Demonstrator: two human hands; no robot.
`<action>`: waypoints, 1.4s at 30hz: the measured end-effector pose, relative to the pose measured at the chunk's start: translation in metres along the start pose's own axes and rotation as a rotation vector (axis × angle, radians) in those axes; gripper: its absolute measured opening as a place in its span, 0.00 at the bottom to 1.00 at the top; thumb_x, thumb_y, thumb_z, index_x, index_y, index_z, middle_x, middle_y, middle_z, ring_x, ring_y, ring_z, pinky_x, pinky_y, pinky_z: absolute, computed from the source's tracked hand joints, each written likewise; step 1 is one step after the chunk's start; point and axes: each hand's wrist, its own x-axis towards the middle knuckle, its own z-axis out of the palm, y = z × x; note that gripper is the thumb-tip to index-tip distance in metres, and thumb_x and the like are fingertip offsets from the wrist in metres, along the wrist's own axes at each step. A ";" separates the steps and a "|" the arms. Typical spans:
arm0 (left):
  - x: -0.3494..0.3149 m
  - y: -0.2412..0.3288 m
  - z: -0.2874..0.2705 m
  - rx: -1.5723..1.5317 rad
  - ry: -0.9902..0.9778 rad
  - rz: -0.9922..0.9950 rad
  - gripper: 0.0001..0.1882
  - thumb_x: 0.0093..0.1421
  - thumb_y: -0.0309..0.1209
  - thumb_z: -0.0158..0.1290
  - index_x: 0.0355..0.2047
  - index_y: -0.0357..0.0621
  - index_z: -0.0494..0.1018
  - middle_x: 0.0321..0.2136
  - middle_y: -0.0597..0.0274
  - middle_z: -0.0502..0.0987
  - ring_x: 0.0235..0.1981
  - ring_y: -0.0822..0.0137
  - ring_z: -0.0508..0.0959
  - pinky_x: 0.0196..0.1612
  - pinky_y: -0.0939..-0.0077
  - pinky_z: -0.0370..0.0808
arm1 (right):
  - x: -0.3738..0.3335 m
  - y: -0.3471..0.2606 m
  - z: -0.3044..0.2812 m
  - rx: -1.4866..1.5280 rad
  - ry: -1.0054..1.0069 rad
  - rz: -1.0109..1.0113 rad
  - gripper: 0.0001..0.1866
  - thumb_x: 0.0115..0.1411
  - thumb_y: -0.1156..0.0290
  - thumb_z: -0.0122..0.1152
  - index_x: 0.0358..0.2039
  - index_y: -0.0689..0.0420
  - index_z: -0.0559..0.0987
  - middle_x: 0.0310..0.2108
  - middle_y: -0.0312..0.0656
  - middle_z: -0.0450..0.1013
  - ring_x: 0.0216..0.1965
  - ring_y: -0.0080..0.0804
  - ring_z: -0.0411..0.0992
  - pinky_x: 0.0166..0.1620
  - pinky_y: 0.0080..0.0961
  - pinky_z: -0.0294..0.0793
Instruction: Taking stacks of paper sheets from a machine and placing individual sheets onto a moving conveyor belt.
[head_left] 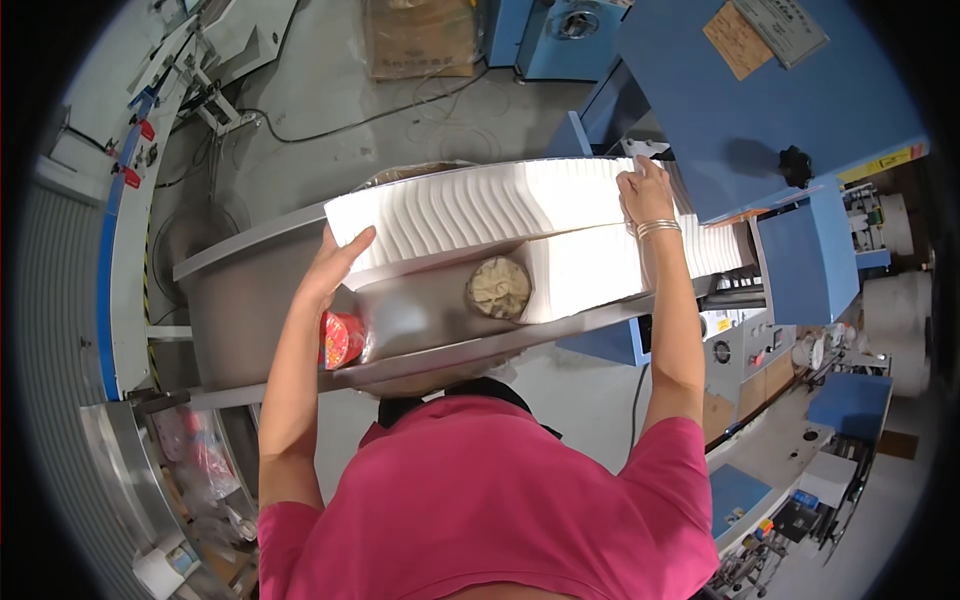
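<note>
A long row of thin white pieces [450, 215], packed face to face with wavy ridges, lies along the far side of a metal trough [410, 310]. My left hand [335, 265] grips the left end of this row, thumb over its near face. Farther right, my right hand [648, 192] has bent fingers over the same row, with the thumb side hidden; bracelets circle that wrist. A second white row [585, 275] lies nearer me on the right, beneath my right forearm. Left of it sits a round container with crumpled cream-coloured material [499, 287] in it.
A red patterned packet [342, 339] lies in the trough beside my left forearm. At the right, a blue machine [800, 130] with a black knob stands over the trough's end. A cable [350, 135] crosses the floor beyond. Cardboard [418, 40] lies at the back.
</note>
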 end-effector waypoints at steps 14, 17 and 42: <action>0.016 -0.019 -0.005 -0.164 0.022 0.086 0.46 0.51 0.43 0.63 0.59 0.32 0.49 0.54 0.50 0.65 0.54 0.61 0.67 0.57 0.69 0.63 | -0.014 -0.018 0.018 -0.133 -0.061 -0.095 0.33 0.57 0.42 0.50 0.26 0.65 0.83 0.66 0.45 0.53 0.68 0.53 0.38 0.64 0.48 0.38; 0.033 -0.046 -0.019 -0.219 0.046 0.171 0.45 0.51 0.42 0.63 0.60 0.36 0.50 0.53 0.53 0.66 0.53 0.60 0.68 0.57 0.69 0.64 | -0.015 -0.042 0.023 -0.115 -0.031 -0.118 0.32 0.56 0.44 0.53 0.25 0.65 0.83 0.65 0.45 0.54 0.68 0.53 0.40 0.64 0.47 0.39; -0.030 -0.065 -0.259 0.015 -0.105 -0.028 0.48 0.54 0.45 0.61 0.66 0.40 0.46 0.63 0.53 0.56 0.65 0.59 0.54 0.64 0.68 0.50 | -0.153 -0.290 0.046 0.103 -0.188 0.314 0.32 0.58 0.47 0.52 0.45 0.68 0.74 0.61 0.55 0.54 0.51 0.53 0.67 0.51 0.39 0.71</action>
